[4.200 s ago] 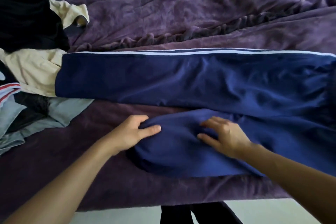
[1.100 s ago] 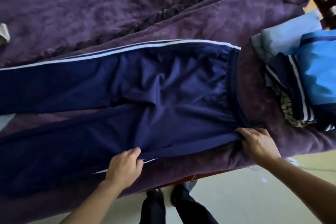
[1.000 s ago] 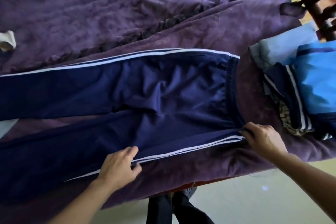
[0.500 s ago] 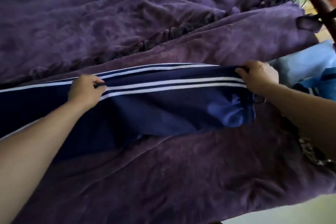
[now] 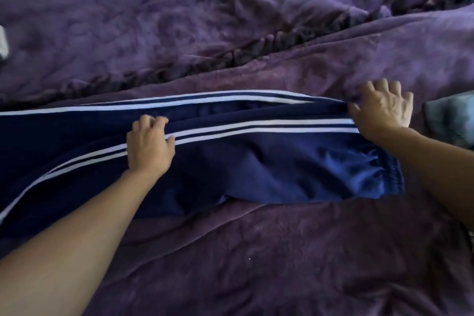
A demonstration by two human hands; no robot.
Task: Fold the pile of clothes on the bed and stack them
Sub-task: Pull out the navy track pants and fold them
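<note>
Navy track pants [image 5: 269, 161] with white side stripes lie lengthwise across the purple bed cover [image 5: 256, 251], one leg folded over the other, so both striped seams run near the far edge. The elastic waistband [image 5: 392, 177] is on the right. My left hand [image 5: 150, 145] sits mid-leg on the upper striped seam, with fingers curled into the cloth. At the waistband's far corner, my right hand [image 5: 383, 108] rests with its fingers spread flat. The pant legs run out of view to the left.
A grey-blue piece of folded clothing [image 5: 451, 120] shows at the right edge, just past the waistband. A bit of pale cloth [image 5: 3, 42] peeks in at the far left. A ruffled ridge of the bed cover [image 5: 230, 56] runs diagonally behind the pants.
Both hands lifted the near leg and waistband edge and carried them to the far side, folding the pants in half lengthwise. My right hand has since spread flat at the waistband corner.
</note>
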